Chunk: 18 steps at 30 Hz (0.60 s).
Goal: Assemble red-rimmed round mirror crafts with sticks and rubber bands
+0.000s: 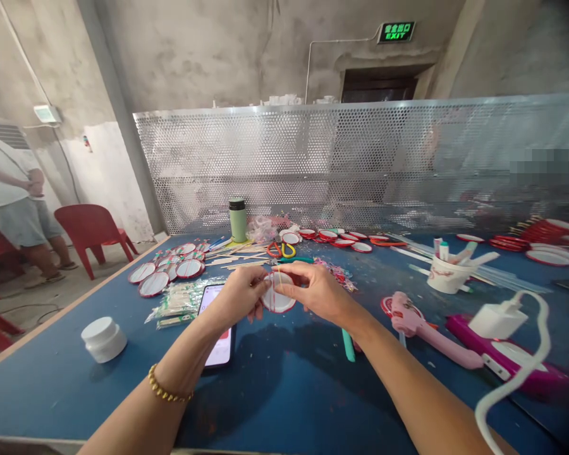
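Note:
A small round white disc with a red rim (pixel 279 301) is held up between my two hands over the middle of the table. My left hand (pixel 244 291) pinches its left edge. The fingers of my right hand (pixel 315 289) close on its right side, with the thumb across its face. A thin yellowish and red strand runs down the front of the disc; its ends are hidden by my fingers. Just behind my hands lie scissors with red and yellow handles (pixel 284 251). Under my left forearm is a lit phone (pixel 219 351).
Similar discs (pixel 154 284) lie piled at left, with more along the back and right. Packaged sticks (pixel 177 301), a white jar (pixel 103 339) and a green bottle (pixel 238 221) stand left. A pink glue gun (pixel 427 332), paper cup (pixel 448 275) and purple power strip (pixel 516 360) are right. A person stands far left.

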Each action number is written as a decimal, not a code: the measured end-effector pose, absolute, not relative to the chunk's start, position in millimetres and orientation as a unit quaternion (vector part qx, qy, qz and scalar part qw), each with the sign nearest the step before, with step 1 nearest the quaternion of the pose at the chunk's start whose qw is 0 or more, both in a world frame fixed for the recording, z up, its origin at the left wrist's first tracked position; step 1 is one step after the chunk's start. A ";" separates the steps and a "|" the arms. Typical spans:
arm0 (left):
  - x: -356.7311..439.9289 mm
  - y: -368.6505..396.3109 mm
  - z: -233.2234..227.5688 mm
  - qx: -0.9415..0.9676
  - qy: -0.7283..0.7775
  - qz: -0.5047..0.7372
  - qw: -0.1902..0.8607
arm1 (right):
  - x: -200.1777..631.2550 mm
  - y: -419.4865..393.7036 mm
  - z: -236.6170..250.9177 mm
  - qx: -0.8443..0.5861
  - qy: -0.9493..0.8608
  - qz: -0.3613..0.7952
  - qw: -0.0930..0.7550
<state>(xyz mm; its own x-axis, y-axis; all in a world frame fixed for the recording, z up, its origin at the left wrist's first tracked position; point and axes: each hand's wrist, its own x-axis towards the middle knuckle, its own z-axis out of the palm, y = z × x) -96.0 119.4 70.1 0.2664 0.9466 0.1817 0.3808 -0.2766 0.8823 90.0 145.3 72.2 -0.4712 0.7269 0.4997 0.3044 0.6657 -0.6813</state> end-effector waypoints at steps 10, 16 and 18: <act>-95.7 120.0 69.2 0.703 0.472 0.384 0.367 | 90.5 146.3 70.8 -0.312 -0.814 0.291 0.394; -95.1 116.0 71.4 0.706 0.471 0.384 0.363 | 90.1 146.0 69.0 -0.328 -0.801 0.334 0.373; -93.4 114.5 72.3 0.705 0.471 0.390 0.361 | 89.9 144.8 69.9 -0.336 -0.791 0.353 0.370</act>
